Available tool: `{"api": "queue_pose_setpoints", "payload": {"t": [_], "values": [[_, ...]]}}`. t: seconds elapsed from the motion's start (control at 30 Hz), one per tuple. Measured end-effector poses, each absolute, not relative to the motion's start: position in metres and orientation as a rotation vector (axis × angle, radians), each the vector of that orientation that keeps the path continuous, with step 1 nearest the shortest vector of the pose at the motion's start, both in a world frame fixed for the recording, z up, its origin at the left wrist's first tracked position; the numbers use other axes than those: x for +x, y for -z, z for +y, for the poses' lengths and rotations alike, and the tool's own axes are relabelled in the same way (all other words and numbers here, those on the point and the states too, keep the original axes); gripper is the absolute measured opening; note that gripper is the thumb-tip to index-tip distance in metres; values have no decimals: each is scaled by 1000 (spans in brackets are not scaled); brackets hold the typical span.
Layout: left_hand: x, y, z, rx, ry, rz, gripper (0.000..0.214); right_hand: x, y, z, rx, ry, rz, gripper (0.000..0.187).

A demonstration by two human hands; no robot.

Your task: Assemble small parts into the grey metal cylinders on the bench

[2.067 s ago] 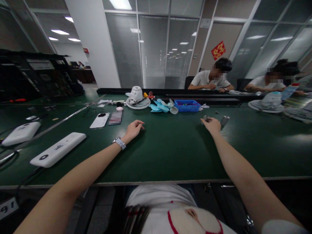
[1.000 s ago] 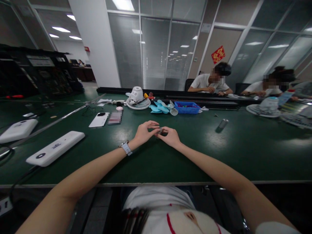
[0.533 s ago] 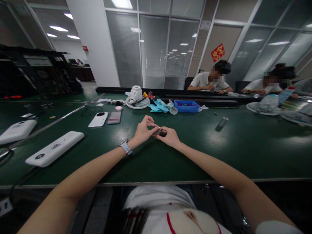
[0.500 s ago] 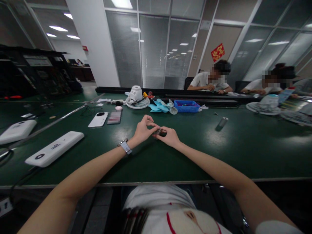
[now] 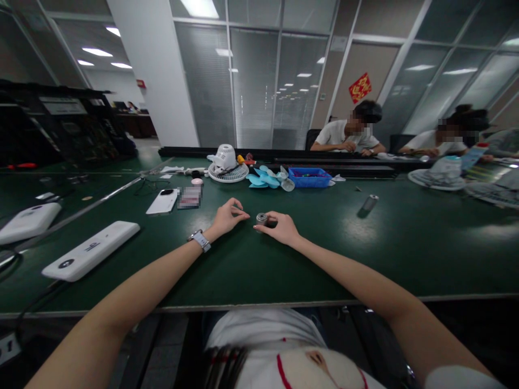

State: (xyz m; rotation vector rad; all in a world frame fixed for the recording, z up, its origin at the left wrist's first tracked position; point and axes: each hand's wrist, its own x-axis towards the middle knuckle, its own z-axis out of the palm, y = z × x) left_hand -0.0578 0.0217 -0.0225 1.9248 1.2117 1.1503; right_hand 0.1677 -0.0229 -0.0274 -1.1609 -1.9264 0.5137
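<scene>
My right hand pinches a small grey metal cylinder standing on the green table in front of me. My left hand, with a watch on its wrist, rests just left of the cylinder, apart from it, thumb and forefinger pinched together; whether anything sits between them I cannot make out. A second grey cylinder lies on its side farther right.
A white fan part, light blue fan blades and a blue bin sit at the back. A white phone and two white flat devices lie to the left. Two people sit across the bench.
My right hand fetched the small cylinder from the right to the middle. Both hands worked at it together; now my left hand has drawn away to the left.
</scene>
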Motion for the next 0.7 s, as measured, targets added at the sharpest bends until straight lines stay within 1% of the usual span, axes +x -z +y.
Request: {"api": "queue_pose_setpoints", "payload": {"t": [0.1,0.2,0.33,0.43,0.5,0.6,0.7], "values": [[-60,25,24,1912,-1099,1224,35,178,28,-15,-1165,-534,-1879,42],[-60,25,24,1915,-1059,1214,33,204,25,2,-1236,-462,-1761,41],[-61,27,26,1901,-1084,1217,29,265,17,29,-1524,-212,-1537,41],[-64,31,33,1801,-1178,1248,23,317,15,40,-1795,15,-1335,43],[-66,34,39,1725,-1267,1300,17,348,18,43,-1918,107,-1216,43],[-71,38,47,1647,-1380,1409,11,379,26,46,-2024,125,-1095,44],[-73,41,49,1632,-1398,1499,9,388,32,49,-2058,68,-1052,45]]}}
